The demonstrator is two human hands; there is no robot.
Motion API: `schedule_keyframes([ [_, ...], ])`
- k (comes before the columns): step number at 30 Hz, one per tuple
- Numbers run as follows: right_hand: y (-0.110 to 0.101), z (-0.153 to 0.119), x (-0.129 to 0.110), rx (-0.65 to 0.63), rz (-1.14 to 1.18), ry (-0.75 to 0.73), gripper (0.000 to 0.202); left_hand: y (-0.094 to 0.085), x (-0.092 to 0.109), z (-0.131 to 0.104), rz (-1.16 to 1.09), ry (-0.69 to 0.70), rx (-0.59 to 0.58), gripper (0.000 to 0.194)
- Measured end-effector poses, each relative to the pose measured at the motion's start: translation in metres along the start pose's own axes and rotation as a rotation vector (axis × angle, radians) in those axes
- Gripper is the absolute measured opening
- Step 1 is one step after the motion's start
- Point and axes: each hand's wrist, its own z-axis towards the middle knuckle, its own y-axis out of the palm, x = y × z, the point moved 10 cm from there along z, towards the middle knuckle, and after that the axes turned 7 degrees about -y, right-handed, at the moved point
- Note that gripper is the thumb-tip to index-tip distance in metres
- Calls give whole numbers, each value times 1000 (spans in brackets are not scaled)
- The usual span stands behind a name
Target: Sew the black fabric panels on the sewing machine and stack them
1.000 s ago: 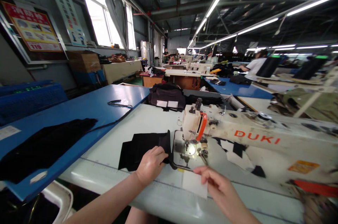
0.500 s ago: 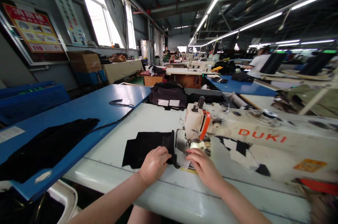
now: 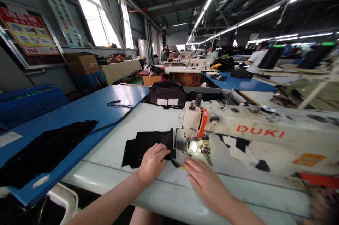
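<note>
In the head view, the black fabric (image 3: 141, 143), long axis roughly crosswise, lies left of the sewing machine (image 3: 254, 129), under the nearer left hand (image 3: 152, 162)'s bunched fingers. The right hand (image 3: 208, 179) reaches in beside its near right corner, fingers extended, nearly together; whether either pinches anything cannot be told.

Orange letters spell DUKI along the arm of the industrial sewing machine (image 3: 246, 120); the print on its orange-yellow sticker (image 3: 309, 159) is too small to read. On the wall, a red-and-yellow poster (image 3: 31, 34) bears 消防栓 and 119.
</note>
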Motion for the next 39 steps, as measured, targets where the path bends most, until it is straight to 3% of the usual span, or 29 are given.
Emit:
schedule_keyframes([
  [4,-9,7,4,-58,80,-53,35,1,23,10,22,111,18,31],
  [7,-16,11,2,-52,122,-78,35,20,35,15,61,176,-60,31],
  [10,-19,10,5,-14,108,-66,34,44,34,14,71,173,-187,30],
  [13,-20,6,11,44,78,-41,31,55,28,12,63,127,-258,29],
  [24,-20,2,13,85,-30,-18,25,51,33,7,75,160,-289,27],
  [30,-18,2,16,77,-42,-3,25,56,37,5,195,252,-367,27],
  [39,-20,9,18,56,-101,-42,25,59,46,6,317,358,-385,22],
])
